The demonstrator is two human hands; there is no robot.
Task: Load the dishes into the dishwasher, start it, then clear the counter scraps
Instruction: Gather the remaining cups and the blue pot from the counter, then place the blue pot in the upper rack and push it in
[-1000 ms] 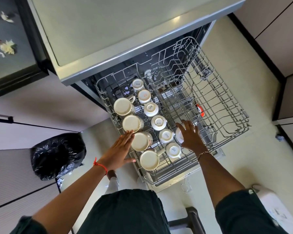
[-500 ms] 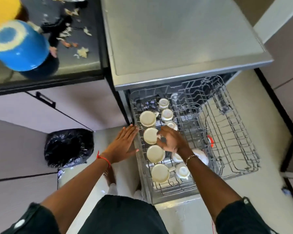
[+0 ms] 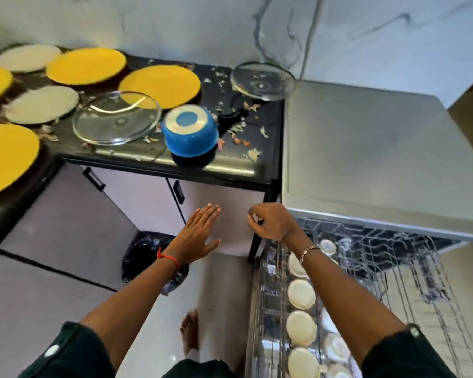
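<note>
Fingers [image 3: 209, 217] of the left hand [image 3: 200, 236] straight, right hand [image 3: 273, 222] curled, seemingly empty; blue pot [image 3: 190, 135] at eleven o'clock wants both hands, I'd judge.

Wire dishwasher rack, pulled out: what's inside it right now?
Upturned cream cups stand in rows along the silver wire rack's left side; its right side shows bare tines. The right forearm covers some cups, and the grey dishwasher top hides the rack's back.
</note>
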